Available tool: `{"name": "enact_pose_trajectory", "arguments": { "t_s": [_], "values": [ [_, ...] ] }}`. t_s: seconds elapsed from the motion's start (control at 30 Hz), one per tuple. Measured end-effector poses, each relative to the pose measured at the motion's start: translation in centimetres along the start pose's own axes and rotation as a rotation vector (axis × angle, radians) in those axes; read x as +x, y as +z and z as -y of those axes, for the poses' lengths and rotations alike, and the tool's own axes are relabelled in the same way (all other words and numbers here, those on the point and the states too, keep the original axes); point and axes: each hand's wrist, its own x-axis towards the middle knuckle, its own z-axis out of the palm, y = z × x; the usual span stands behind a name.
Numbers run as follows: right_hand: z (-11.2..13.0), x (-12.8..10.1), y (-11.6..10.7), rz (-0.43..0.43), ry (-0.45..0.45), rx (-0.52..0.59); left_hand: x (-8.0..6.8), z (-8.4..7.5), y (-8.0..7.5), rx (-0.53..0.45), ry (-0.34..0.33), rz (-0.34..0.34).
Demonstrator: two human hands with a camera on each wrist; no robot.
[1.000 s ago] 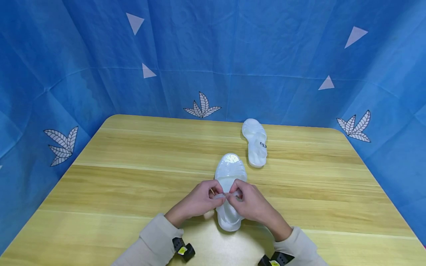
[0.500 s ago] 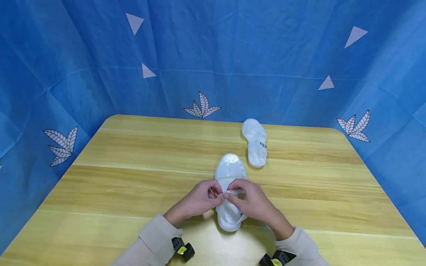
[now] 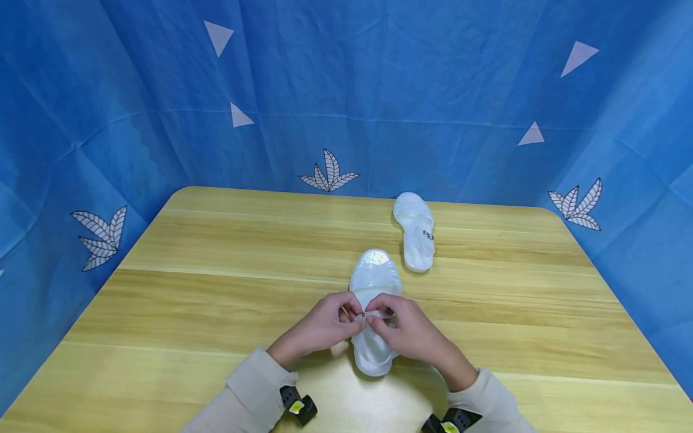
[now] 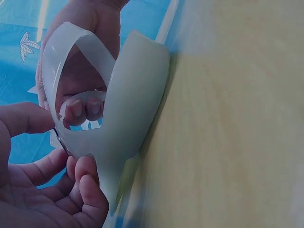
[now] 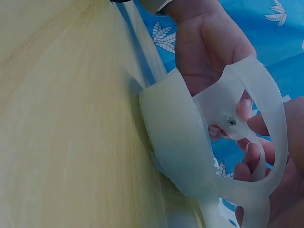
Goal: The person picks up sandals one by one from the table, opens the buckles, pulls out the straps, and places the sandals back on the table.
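A translucent white jelly sandal [image 3: 376,270] stands on the table in front of me, toe pointing away. My left hand [image 3: 325,323] pinches one side of its raised strap between thumb and fingers. From the other side my right hand [image 3: 410,329] pinches the strap too, the fingertips of both hands meeting over the sandal's middle. A small dark metal fastener shows between them. In the left wrist view the looped strap [image 4: 53,66] rises above the sandal's heel wall [image 4: 140,90]. A metal stud [image 5: 232,122] sits on a strap end in the right wrist view.
A second white sandal [image 3: 414,240] with a dark mark on its strap lies farther back, slightly right. The wooden table [image 3: 216,252] ends at a blue curtain [image 3: 346,72]. Black cameras with yellow marks are strapped at the left wrist [image 3: 299,406] and right wrist [image 3: 453,421].
The right fingers shifted left over the join half a second ago, then drew slightly back, so the metal fastener shows again. The left hand and both sandals have stayed in place.
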Motion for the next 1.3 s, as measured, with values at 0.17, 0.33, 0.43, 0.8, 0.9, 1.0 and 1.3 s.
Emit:
{"name": "enact_pose_trajectory", "arguments": {
  "t_s": [0.17, 0.33, 0.43, 0.8, 0.9, 1.0, 1.3],
  "values": [
    [0.02, 0.02, 0.06, -0.017, 0.009, 0.008, 0.03, -0.08, 0.01, 0.004, -0.001, 0.004],
    [0.17, 0.00, 0.03, -0.028, 0.052, 0.001, 0.01, 0.11, 0.01, -0.014, -0.009, 0.007],
    [0.24, 0.03, 0.00, -0.029, 0.075, -0.004, 0.02, 0.07, -0.01, -0.014, -0.006, 0.006],
    [0.18, 0.00, 0.01, -0.029, 0.104, 0.011, -0.07, -0.16, -0.06, -0.013, 0.002, 0.000],
    [0.16, -0.03, 0.01, -0.036, 0.104, 0.010, -0.06, -0.10, -0.07, -0.010, 0.007, 0.000],
    [0.12, -0.08, 0.02, -0.043, 0.107, 0.004, -0.05, -0.02, -0.09, 0.000, 0.014, 0.000],
    [0.04, -0.15, 0.06, -0.062, 0.143, -0.004, 0.10, 0.31, -0.11, 0.007, 0.027, -0.004]
  ]
}}
